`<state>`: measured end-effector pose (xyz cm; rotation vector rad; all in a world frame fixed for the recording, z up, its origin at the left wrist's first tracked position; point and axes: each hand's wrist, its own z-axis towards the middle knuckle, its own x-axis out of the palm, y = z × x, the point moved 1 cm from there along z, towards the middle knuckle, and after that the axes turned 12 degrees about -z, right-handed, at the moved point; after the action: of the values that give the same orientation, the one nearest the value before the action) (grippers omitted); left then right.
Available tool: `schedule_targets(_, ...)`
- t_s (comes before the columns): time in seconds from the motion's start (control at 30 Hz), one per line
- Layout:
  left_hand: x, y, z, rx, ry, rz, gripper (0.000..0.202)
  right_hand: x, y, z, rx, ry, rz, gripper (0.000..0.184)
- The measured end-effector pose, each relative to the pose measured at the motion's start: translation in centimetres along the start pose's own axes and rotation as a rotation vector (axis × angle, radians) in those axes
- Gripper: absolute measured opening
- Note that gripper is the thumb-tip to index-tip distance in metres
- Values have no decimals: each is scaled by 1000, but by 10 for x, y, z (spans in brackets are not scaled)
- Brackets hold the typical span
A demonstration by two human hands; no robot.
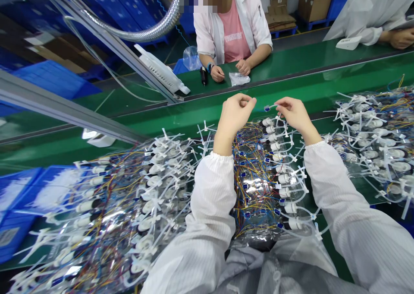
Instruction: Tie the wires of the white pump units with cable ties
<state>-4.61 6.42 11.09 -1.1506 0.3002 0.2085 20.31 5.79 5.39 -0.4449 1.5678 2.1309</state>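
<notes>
Left hand (234,112) is raised above the work, thumb and forefinger closed in a pinch on one end of a thin lead (259,109). Right hand (293,112) is at the same height, thumb and forefinger pinched on a short white piece (274,106); its other fingers are curled. A small blue connector (267,108) sits on the lead, touching the white piece, in the air between the two hands and over the green conveyor belt (323,82). Both forearms are in white striped sleeves.

Directly below the hands lies a clear bag of wired parts (265,177): white cylinders, blue connectors, coloured wires and white tubing. A larger heap of the same parts (129,207) lies to the left, and another heap (375,138) to the right. Blue crates (19,203) stand at the left edge.

Across the belt a person in a white coat rests both hands on the far side, one hand (217,73) near a black item (203,75), the other (243,66) just above a small clear bag (239,79). At top right, another person's hand (401,37) lies near a white device (347,42). A flexible metal hose (155,26) curves overhead at top left.
</notes>
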Motion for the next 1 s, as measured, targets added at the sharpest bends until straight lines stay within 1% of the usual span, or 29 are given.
schedule_targets(0.07, -1, -8, -2, 45, -11, 50, 23, 0, 0, -1, -15, 3, -1, 17)
schedule_targets(0.13, 0, -12, -5, 72, 14, 79, 26, -1, 2, -1, -35, 7, 10, 17)
schedule_targets(0.2, 5, -12, -8, 36, 120, 79, 41, 0, 4, -2, -46, 11, 18, 18)
schedule_targets(0.27, 13, -9, -10, -27, 268, 50, 54, 2, 7, -3, -43, 18, 13, 20)
schedule_targets(0.3, 18, -7, -12, -49, 339, 34, 57, 4, 8, -3, -44, 24, 6, 20)
schedule_targets(0.33, 22, -4, -12, -63, 395, 23, 56, 5, 10, -4, -51, 32, -3, 20)
schedule_targets(0.37, 26, 0, -13, -71, 429, 24, 49, 7, 11, -4, -66, 39, -14, 20)
schedule_targets(0.4, 29, 3, -13, -72, 433, 38, 38, 9, 12, -5, -85, 42, -26, 20)
schedule_targets(0.43, 31, 5, -12, -68, 413, 63, 27, 10, 13, -5, -100, 42, -38, 20)
schedule_targets(0.47, 33, 7, -11, -61, 377, 93, 19, 10, 13, -6, -108, 44, -48, 22)
schedule_targets(0.5, 33, 9, -10, -50, 334, 117, 16, 11, 13, -6, -106, 52, -55, 25)
schedule_targets(0.57, 34, 11, -9, -38, 274, 122, 17, 11, 11, -7, -91, 111, -64, 37)
schedule_targets(0.63, 36, 13, -10, -64, 303, 81, 20, 11, 9, -8, -94, 208, -88, 50)
schedule_targets(0.67, 38, 15, -10, -83, 335, 61, 22, 10, 8, -8, -103, 237, -107, 51)
schedule_targets(0.73, 43, 19, -11, -95, 365, 60, 28, 9, 8, -8, -124, 227, -150, 43)
schedule_targets(0.8, 46, 24, -11, -54, 328, 100, 42, 8, 10, -9, -147, 170, -197, 35)
schedule_targets(0.87, 48, 30, -11, -22, 294, 137, 55, 7, 11, -9, -169, 133, -255, 35)
schedule_targets(0.9, 48, 34, -11, -26, 312, 147, 58, 7, 12, -9, -176, 130, -284, 36)
schedule_targets(0.93, 48, 37, -11, -41, 349, 154, 58, 7, 12, -9, -181, 132, -312, 36)
schedule_targets(1.0, 47, 42, -12, -65, 429, 171, 49, 7, 11, -10, -183, 150, -367, 34)
